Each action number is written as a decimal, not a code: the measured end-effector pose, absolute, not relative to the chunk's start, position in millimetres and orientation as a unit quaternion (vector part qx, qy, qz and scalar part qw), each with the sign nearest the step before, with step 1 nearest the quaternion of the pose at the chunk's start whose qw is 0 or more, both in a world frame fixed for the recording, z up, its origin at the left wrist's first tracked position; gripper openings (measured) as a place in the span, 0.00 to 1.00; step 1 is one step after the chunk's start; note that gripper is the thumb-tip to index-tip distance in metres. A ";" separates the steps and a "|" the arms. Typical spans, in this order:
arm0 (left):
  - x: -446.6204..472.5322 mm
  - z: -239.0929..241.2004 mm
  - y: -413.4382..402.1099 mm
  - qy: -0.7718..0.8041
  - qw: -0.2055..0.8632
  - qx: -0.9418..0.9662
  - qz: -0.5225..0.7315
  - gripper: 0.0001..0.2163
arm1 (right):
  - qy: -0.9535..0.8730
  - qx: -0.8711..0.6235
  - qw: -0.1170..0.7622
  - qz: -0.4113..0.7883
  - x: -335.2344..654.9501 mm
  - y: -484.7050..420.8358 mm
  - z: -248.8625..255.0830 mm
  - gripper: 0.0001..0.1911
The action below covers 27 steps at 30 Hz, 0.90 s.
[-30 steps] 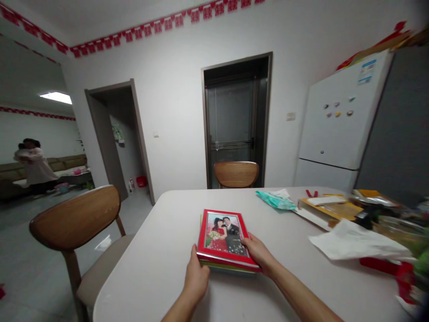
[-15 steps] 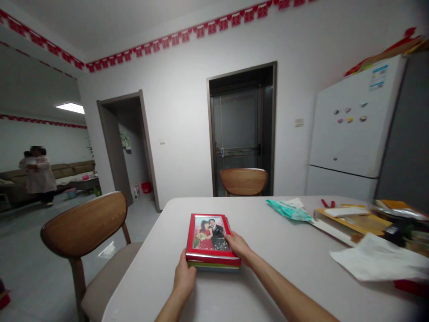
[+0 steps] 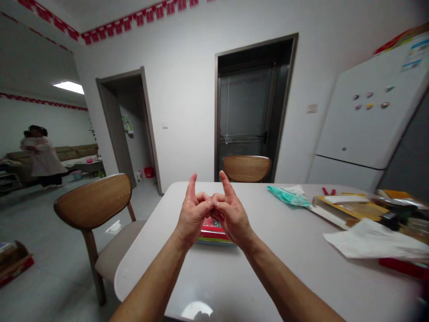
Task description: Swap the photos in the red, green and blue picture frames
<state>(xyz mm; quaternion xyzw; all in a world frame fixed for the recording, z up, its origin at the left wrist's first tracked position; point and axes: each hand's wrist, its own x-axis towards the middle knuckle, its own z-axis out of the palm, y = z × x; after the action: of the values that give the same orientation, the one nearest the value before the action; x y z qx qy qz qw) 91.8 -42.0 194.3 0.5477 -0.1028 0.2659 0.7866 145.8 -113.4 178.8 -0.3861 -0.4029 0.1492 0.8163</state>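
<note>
Two hands [image 3: 190, 220] [image 3: 233, 220] meet near frames [image 3: 213, 232], fridge label [image 3: 414, 54] unreadable.

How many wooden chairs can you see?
2: a brown, rounded-back wooden chair left of a white, round-cornered table, another chair beyond its far edge. Others may be hidden.

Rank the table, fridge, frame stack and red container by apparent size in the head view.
1. Table
2. Fridge
3. Frame stack, partly hidden by the left hand and right hand
4. Red container
</note>
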 end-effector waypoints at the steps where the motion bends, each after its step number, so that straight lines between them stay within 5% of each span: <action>1: 88.8 193.4 -43.0 -0.103 0.791 0.543 0.262 0.37 | -0.402 -0.384 0.816 0.160 143.7 -113.9 178.0 0.38; 5: 84.0 172.7 -34.4 -0.052 0.807 0.528 0.260 0.35 | -0.368 -0.378 0.829 0.184 145.2 -111.9 158.6 0.32; 9: 85.7 146.3 -17.8 0.091 0.833 0.499 0.220 0.20 | -0.223 -0.385 0.865 0.233 156.3 -107.9 134.0 0.12; 14: 83.6 133.3 -11.9 0.144 0.841 0.506 0.127 0.30 | -0.158 -0.418 0.829 0.337 164.0 -110.0 126.0 0.27; 19: 84.2 140.3 -22.9 0.144 0.840 0.517 0.074 0.31 | -0.219 -0.482 0.763 0.371 150.9 -103.9 130.9 0.30; 22: 87.6 135.6 -22.3 0.168 0.834 0.520 0.071 0.31 | -0.280 -0.631 0.676 0.258 151.7 -97.9 121.8 0.29; 25: 90.2 115.6 -15.3 0.216 0.822 0.519 0.092 0.30 | -0.366 -0.811 0.455 0.014 168.7 -96.9 102.9 0.26; 27: 90.6 95.4 -10.4 0.252 0.813 0.513 0.109 0.27 | -0.388 -0.851 0.346 -0.080 184.1 -100.1 89.7 0.16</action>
<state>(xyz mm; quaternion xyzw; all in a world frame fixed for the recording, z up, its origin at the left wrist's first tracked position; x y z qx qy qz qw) 90.6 -10.4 95.4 0.5126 0.2521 0.1093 0.8135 184.1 -100.1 89.7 -0.8506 -0.3880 -0.0801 0.3456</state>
